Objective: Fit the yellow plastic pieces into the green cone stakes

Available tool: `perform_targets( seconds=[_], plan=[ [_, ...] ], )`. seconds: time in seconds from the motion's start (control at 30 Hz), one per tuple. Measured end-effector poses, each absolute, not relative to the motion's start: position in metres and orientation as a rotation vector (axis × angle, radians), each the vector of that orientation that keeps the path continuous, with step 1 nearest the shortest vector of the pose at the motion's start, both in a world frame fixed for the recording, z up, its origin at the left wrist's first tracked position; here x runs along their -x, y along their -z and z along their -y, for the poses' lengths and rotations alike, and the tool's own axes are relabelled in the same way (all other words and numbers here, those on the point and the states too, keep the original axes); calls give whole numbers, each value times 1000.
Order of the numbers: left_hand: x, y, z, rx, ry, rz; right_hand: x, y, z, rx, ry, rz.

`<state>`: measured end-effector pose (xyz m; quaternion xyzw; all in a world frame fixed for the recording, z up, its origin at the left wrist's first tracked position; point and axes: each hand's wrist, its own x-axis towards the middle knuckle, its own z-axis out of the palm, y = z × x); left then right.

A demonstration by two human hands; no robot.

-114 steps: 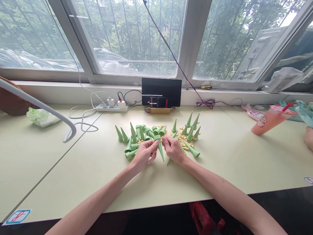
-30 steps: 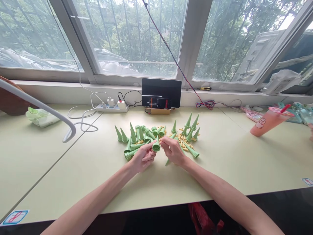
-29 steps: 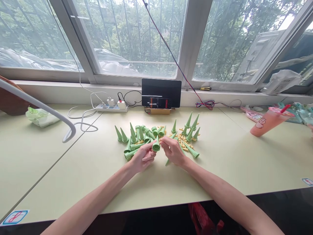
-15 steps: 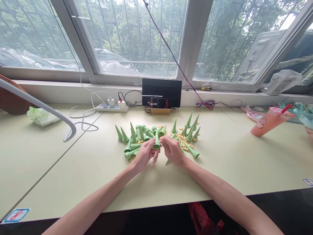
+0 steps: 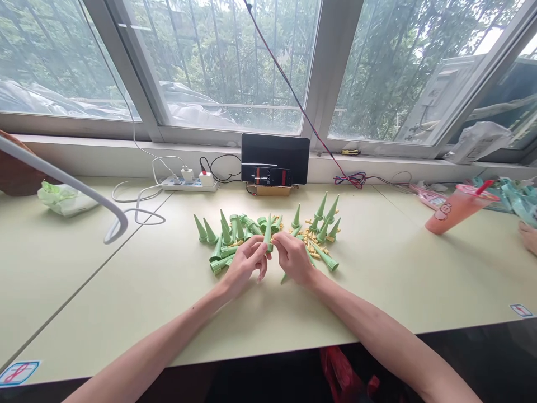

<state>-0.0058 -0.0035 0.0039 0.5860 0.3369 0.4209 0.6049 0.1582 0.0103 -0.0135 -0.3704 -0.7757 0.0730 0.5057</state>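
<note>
My left hand (image 5: 246,264) grips a green plastic watering spike (image 5: 268,234) near its wide end, and the spike points upward. Close on its right, my right hand (image 5: 295,258) pinches a small yellow plastic valve (image 5: 272,239) against the side of the spike. The fingertips hide most of this valve. Behind both hands lies a pile of green spikes (image 5: 226,229), some upright and some on their sides. To the right, more spikes (image 5: 320,210) stand around a heap of loose yellow valves (image 5: 312,243).
A phone (image 5: 272,177) leans on a dark tablet (image 5: 276,151) at the back. A power strip (image 5: 188,183) with white cables is at the left, near a grey curved bar (image 5: 84,187). At the right are a pink drink cup (image 5: 457,210) and another person's hand (image 5: 527,235).
The spike in my left hand has turned from pointing down to pointing up, its open end swinging toward me and then downward. My right hand stays at its side.
</note>
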Motion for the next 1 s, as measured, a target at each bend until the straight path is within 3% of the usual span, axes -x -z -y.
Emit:
perform_targets(
  seconds=[1.0],
  plan=[
    [2,-1,3,-1601,-1003,-884,-154,8,-4,1023,-505,1760]
  ],
)
